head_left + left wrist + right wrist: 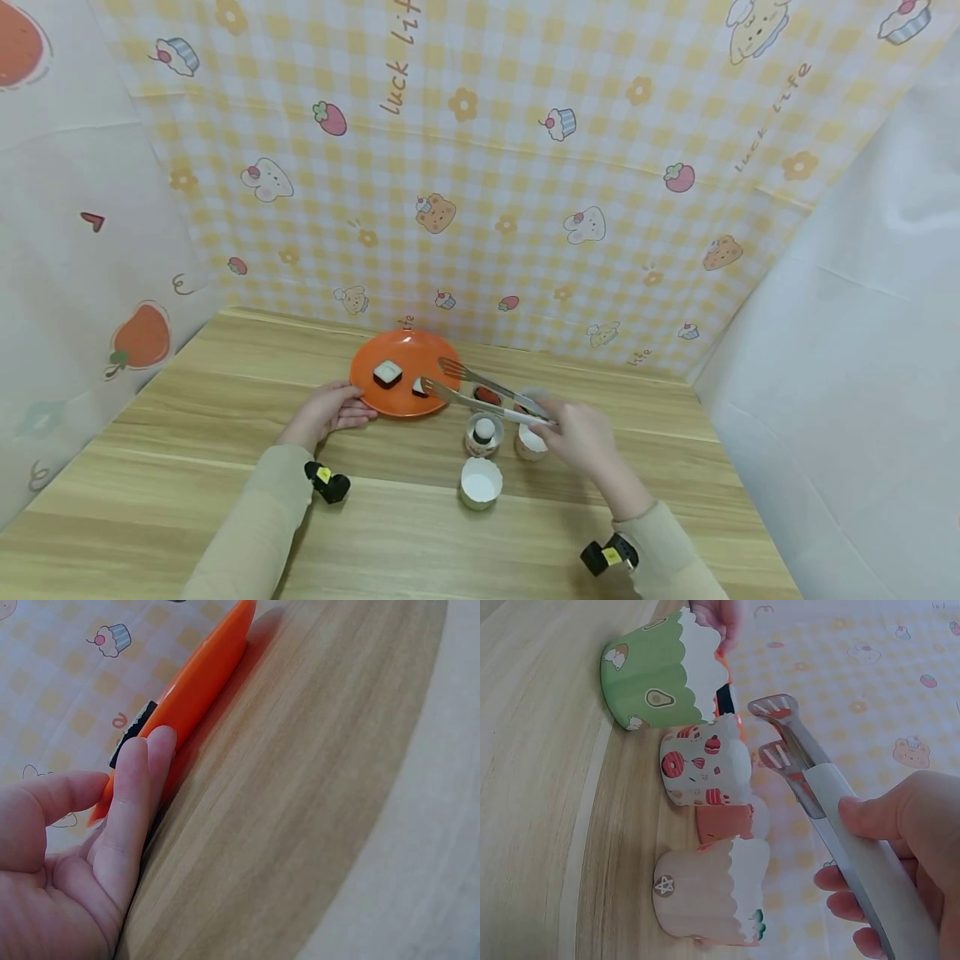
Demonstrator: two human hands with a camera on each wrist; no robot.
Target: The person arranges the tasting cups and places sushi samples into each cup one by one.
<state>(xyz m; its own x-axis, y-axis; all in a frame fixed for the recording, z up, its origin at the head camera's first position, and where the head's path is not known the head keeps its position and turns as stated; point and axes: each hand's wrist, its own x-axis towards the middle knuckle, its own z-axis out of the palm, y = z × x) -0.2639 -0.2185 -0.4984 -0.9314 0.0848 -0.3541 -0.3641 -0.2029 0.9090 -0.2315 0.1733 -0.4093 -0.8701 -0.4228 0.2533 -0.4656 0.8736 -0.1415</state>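
My left hand [330, 410] pinches the left rim of an orange plate [408, 340], thumb on one face and fingers [129, 780] against the other. On the plate sits a white-topped, dark-sided sushi piece [387, 372]. A second sushi piece [417, 388] lies closer to its middle, partly hidden by the tongs. My right hand [581, 433] grips these metal tongs [832, 787] by their white handles. Their slotted tips are spread apart over the plate's right part in the head view; no piece shows between them.
Several paper cups stand right of the plate: a green avocado-print cup [649, 679], a red-and-white printed cup [705, 766] with a white-topped piece [484, 430], a pink cup [721, 823] and a pale pink cup [697, 892]. A red-topped piece [487, 396] shows beneath the tongs. Patterned cloth [495, 183] hangs behind.
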